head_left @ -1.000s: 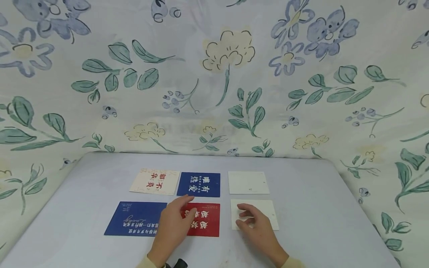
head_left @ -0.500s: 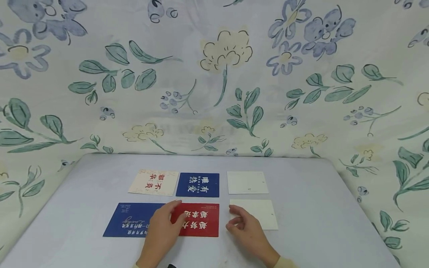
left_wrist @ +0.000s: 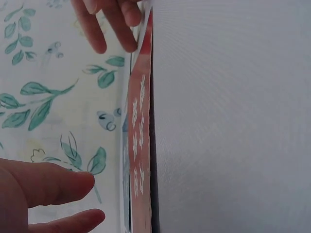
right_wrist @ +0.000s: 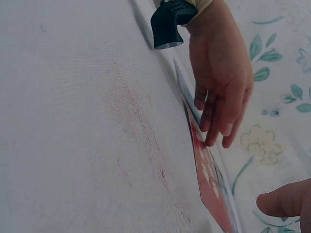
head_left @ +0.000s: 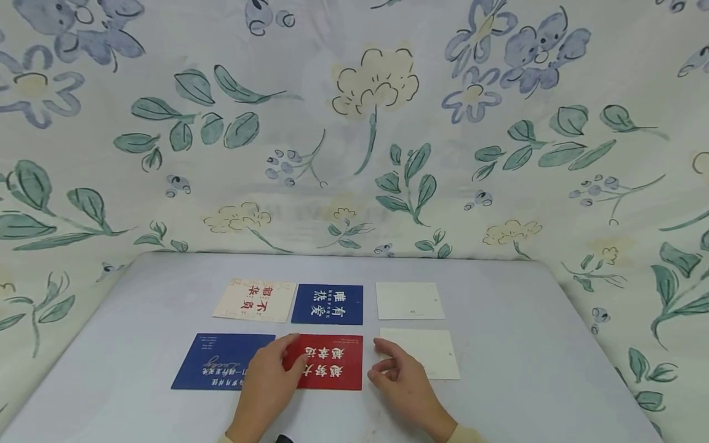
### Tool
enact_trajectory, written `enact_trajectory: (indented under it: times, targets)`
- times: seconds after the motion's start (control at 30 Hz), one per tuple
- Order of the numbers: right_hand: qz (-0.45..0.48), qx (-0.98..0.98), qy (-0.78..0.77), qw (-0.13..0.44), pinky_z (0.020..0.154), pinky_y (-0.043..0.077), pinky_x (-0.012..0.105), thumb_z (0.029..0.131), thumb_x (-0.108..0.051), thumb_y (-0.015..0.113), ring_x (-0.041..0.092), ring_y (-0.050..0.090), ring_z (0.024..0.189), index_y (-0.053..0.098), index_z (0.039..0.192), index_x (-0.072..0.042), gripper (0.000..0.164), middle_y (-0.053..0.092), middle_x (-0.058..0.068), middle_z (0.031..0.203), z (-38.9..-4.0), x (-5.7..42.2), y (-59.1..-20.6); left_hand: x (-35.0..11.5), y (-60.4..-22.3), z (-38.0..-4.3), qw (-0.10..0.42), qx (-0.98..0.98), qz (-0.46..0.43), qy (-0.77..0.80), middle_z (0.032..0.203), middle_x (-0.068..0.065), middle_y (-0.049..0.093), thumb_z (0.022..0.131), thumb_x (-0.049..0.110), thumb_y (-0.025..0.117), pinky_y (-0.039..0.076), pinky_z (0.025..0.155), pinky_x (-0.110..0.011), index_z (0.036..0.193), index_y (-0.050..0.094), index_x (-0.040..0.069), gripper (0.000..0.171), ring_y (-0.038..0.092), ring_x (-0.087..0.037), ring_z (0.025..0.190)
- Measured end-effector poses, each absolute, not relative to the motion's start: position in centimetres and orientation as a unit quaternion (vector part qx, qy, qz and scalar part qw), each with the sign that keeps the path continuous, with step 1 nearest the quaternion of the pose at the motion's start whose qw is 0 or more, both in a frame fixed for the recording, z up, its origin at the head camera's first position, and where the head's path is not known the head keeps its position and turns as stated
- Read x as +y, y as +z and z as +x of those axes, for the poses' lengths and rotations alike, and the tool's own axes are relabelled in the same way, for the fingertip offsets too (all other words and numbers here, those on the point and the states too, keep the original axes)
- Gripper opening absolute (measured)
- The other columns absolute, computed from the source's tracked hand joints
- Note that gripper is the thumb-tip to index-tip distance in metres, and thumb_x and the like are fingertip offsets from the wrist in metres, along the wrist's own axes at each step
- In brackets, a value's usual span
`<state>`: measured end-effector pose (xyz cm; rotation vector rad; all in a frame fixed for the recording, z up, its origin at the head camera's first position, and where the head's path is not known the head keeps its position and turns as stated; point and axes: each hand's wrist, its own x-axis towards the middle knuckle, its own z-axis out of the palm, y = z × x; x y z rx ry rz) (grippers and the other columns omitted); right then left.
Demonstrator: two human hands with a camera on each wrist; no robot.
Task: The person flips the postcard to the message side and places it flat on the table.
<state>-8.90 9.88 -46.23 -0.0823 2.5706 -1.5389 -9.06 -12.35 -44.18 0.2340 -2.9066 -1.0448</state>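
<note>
My left hand (head_left: 269, 376) hovers over the seam between a red card (head_left: 332, 375) with white characters and a large blue card (head_left: 210, 363), covering part of each. Its fingers are relaxed and hold nothing. On the other side, my right hand (head_left: 407, 381) has its fingers loosely bent at the red card's right edge, overlapping the lower white card (head_left: 440, 354). Seen from the left wrist, the red card (left_wrist: 141, 145) lies flat, with thumb and finger apart from it. In the right wrist view, the left hand's fingers (right_wrist: 226, 114) hang close over the red card (right_wrist: 216, 208).
Behind lies a row of cards: a cream one (head_left: 255, 299) with red characters, a smaller blue one (head_left: 328, 304) and a plain white one (head_left: 411, 301). All rest on a pale table (head_left: 515, 344). A floral curtain (head_left: 354, 135) rises at the table's far edge and sides.
Both hands have shifted left: the left one from over the red card's left part toward the blue card, the right one from the lower white card toward the red card. The cards stay put.
</note>
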Motion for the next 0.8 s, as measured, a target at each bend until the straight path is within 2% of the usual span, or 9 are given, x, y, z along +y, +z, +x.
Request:
enact_trajectory:
  times: [0.43, 0.67, 0.8]
  targets:
    - [-0.04, 0.838, -0.537, 0.092, 0.073, 0.052, 0.021, 0.082, -0.019, 0.068, 0.011, 0.059, 0.084, 0.051, 0.13, -0.012, 0.052, 0.056, 0.004, 0.122, -8.9, 9.3, -46.2, -12.4, -44.1, -9.0, 0.016, -0.936, 0.082, -0.342, 0.12, -0.015, 0.059, 0.081, 0.02, 0.069, 0.048, 0.087, -0.05, 0.125, 0.056, 0.003, 0.049, 0.056, -0.03, 0.106]
    - [-0.037, 0.836, -0.54, 0.091, 0.066, 0.052, 0.022, 0.082, -0.018, 0.068, 0.012, 0.058, 0.078, 0.053, 0.127, -0.011, 0.048, 0.062, 0.0, 0.106, -8.8, 8.7, -46.1, -12.4, -44.3, -8.9, 0.024, -0.934, 0.079, -0.348, 0.119, -0.016, 0.059, 0.081, 0.019, 0.07, 0.049, 0.086, -0.05, 0.123, 0.058, 0.004, 0.046, 0.057, -0.031, 0.105]
    - [-0.038, 0.836, -0.542, 0.081, 0.066, 0.052, 0.022, 0.082, -0.018, 0.068, 0.011, 0.058, 0.078, 0.054, 0.124, -0.012, 0.045, 0.061, 0.0, 0.109, -8.7, 8.4, -46.1, -12.4, -44.3, -8.9, 0.024, -0.93, 0.084, -0.356, 0.117, -0.015, 0.06, 0.081, 0.018, 0.069, 0.049, 0.085, -0.049, 0.122, 0.059, 0.005, 0.044, 0.057, -0.029, 0.103]
